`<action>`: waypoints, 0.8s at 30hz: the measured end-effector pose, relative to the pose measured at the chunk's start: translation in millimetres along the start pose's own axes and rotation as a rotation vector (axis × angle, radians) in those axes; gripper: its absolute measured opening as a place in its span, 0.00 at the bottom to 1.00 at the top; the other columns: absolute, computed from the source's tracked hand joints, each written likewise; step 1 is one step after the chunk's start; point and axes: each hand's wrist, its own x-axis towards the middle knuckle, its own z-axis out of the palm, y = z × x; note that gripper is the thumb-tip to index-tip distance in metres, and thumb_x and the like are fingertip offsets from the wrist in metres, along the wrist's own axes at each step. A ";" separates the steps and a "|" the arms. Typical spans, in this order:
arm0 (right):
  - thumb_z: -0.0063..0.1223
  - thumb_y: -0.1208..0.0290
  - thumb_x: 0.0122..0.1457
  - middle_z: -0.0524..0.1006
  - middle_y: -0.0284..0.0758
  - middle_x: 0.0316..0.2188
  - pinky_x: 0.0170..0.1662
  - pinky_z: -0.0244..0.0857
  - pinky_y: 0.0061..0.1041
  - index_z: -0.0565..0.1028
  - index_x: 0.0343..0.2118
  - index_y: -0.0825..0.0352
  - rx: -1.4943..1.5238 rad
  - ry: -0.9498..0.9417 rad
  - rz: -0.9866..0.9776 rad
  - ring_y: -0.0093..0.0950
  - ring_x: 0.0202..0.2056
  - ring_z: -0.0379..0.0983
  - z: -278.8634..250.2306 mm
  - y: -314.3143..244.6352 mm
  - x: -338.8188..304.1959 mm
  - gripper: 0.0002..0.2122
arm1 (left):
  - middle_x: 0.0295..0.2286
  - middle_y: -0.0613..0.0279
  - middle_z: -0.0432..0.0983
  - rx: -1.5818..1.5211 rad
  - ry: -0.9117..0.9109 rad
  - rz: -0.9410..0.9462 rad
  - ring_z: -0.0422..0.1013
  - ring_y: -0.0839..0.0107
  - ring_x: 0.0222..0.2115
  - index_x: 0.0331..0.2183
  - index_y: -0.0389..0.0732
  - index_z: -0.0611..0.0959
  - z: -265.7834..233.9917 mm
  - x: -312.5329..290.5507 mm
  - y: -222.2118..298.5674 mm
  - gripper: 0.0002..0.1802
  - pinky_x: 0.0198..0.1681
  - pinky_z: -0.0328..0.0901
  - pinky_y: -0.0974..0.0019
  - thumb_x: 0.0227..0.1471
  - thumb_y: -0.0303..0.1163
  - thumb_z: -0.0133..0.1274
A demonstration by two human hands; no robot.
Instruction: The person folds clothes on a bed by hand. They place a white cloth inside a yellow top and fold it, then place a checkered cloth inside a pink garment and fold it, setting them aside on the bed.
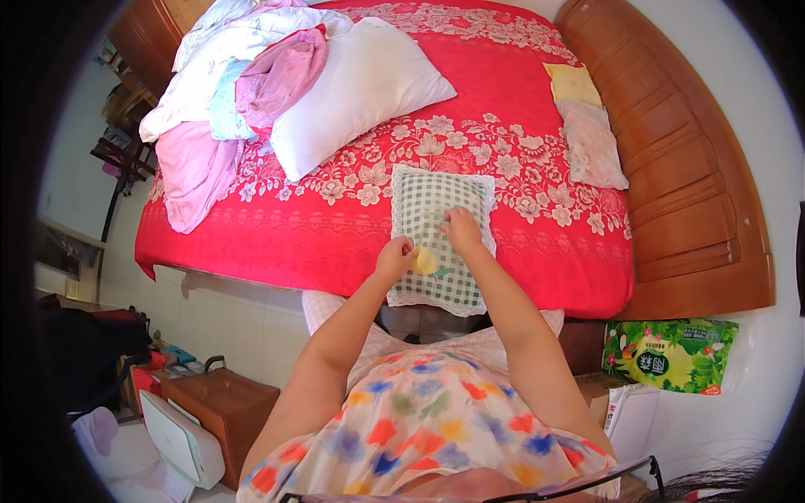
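Observation:
A small green-and-white gingham pillow (421,210) with white lace edging lies in front of me, its far part on the bed and its near end reaching past the bed's edge toward my lap. A yellow round motif with a green leaf shows on its nearer half. My left hand (397,257) is closed in a pinch at the pillow's left side, beside the yellow motif. Higher up on the right, my right hand (464,231) has its fingers curled against the checked cloth. Both seem to grip the fabric; the fingertips are partly hidden.
A red flowered sheet covers the bed (335,247). A white pillow (360,92) and heaped pink and pale bedding (201,168) lie at far left. Another small pillow (591,142) rests by the wooden headboard (688,168). A brown case (222,402) stands at lower left, a green package (671,354) at right.

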 end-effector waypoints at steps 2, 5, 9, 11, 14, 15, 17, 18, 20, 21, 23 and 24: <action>0.59 0.71 0.47 0.73 0.40 0.33 0.41 0.65 0.35 0.73 0.29 0.66 0.017 -0.113 0.025 0.40 0.38 0.70 -3.1 2.4 10.6 0.08 | 0.20 0.61 0.70 -0.024 -0.027 0.037 0.67 0.69 0.21 0.25 0.38 0.75 -5.6 -5.6 4.1 0.08 0.25 0.63 0.65 0.43 0.25 0.59; 0.57 0.72 0.46 0.74 0.39 0.30 0.38 0.65 0.36 0.72 0.25 0.66 0.062 -0.275 0.057 0.40 0.36 0.71 -7.6 4.1 11.1 0.06 | 0.20 0.61 0.70 -0.018 -0.076 0.026 0.67 0.69 0.22 0.25 0.38 0.75 -14.1 -9.9 4.4 0.08 0.26 0.63 0.65 0.42 0.25 0.60; 0.55 0.74 0.46 0.73 0.40 0.27 0.35 0.64 0.36 0.71 0.22 0.66 0.183 -0.378 -0.188 0.40 0.34 0.70 -42.8 -31.4 -12.0 0.04 | 0.22 0.62 0.69 0.056 0.166 0.239 0.69 0.66 0.26 0.25 0.38 0.75 -15.6 -12.4 3.1 0.10 0.30 0.65 0.64 0.40 0.25 0.61; 0.57 0.74 0.46 0.72 0.40 0.25 0.33 0.63 0.36 0.70 0.23 0.67 0.086 -0.353 -0.170 0.40 0.31 0.70 -45.8 -16.5 -26.1 0.06 | 0.23 0.62 0.70 0.077 0.261 0.374 0.69 0.63 0.29 0.26 0.39 0.75 -8.4 -12.9 19.4 0.10 0.33 0.65 0.62 0.40 0.25 0.61; 0.57 0.75 0.48 0.72 0.39 0.23 0.31 0.63 0.34 0.70 0.24 0.68 0.078 -0.308 -0.159 0.37 0.28 0.70 -40.3 -4.1 -37.9 0.06 | 0.25 0.60 0.71 0.120 0.158 0.365 0.70 0.58 0.33 0.26 0.39 0.76 -6.1 -6.1 32.3 0.10 0.37 0.66 0.60 0.39 0.25 0.61; 0.57 0.75 0.48 0.72 0.38 0.23 0.31 0.63 0.33 0.70 0.25 0.68 0.097 -0.291 -0.161 0.35 0.28 0.69 -39.5 -3.4 -38.5 0.06 | 0.25 0.60 0.71 0.160 0.123 0.349 0.69 0.58 0.33 0.26 0.39 0.76 -5.0 -2.6 30.6 0.09 0.37 0.66 0.60 0.40 0.25 0.61; 0.58 0.75 0.49 0.71 0.37 0.22 0.31 0.63 0.30 0.71 0.26 0.68 0.228 -0.322 -0.085 0.32 0.27 0.69 -43.0 -10.7 -37.1 0.06 | 0.25 0.59 0.72 0.196 0.074 0.326 0.69 0.57 0.32 0.27 0.39 0.77 -5.7 1.8 28.3 0.08 0.37 0.66 0.60 0.40 0.24 0.60; 0.58 0.75 0.50 0.71 0.36 0.22 0.31 0.63 0.29 0.71 0.27 0.68 0.295 -0.339 -0.043 0.30 0.27 0.69 -45.8 -15.3 -37.4 0.06 | 0.26 0.59 0.72 0.192 0.059 0.319 0.69 0.57 0.33 0.27 0.39 0.77 -8.6 2.7 26.8 0.08 0.37 0.66 0.60 0.41 0.24 0.59; 0.58 0.76 0.51 0.71 0.35 0.22 0.31 0.63 0.27 0.72 0.28 0.69 0.305 -0.269 -0.023 0.27 0.27 0.68 -37.7 -2.3 -40.2 0.06 | 0.26 0.58 0.72 0.158 0.062 0.329 0.69 0.58 0.33 0.27 0.38 0.77 -15.2 -2.2 24.6 0.08 0.37 0.66 0.60 0.41 0.24 0.59; 0.58 0.76 0.51 0.71 0.35 0.23 0.31 0.63 0.25 0.72 0.29 0.69 0.310 -0.229 -0.010 0.26 0.27 0.68 -35.8 5.6 -42.6 0.05 | 0.26 0.58 0.72 0.127 0.078 0.345 0.70 0.58 0.33 0.28 0.38 0.77 -19.8 -7.2 24.8 0.08 0.37 0.66 0.60 0.41 0.24 0.59; 0.58 0.76 0.50 0.73 0.37 0.28 0.35 0.65 0.28 0.73 0.31 0.68 0.351 -0.205 0.037 0.31 0.31 0.71 -35.9 17.9 -55.8 0.06 | 0.27 0.58 0.72 0.096 0.123 0.334 0.70 0.59 0.32 0.28 0.38 0.76 -28.0 -16.1 16.0 0.08 0.36 0.66 0.61 0.42 0.23 0.59; 0.58 0.76 0.50 0.73 0.39 0.30 0.37 0.66 0.29 0.73 0.32 0.67 0.372 -0.197 0.058 0.33 0.32 0.72 -36.0 20.8 -64.3 0.07 | 0.27 0.58 0.72 0.096 0.151 0.307 0.70 0.59 0.32 0.29 0.38 0.76 -32.0 -20.4 7.9 0.08 0.36 0.66 0.61 0.42 0.23 0.59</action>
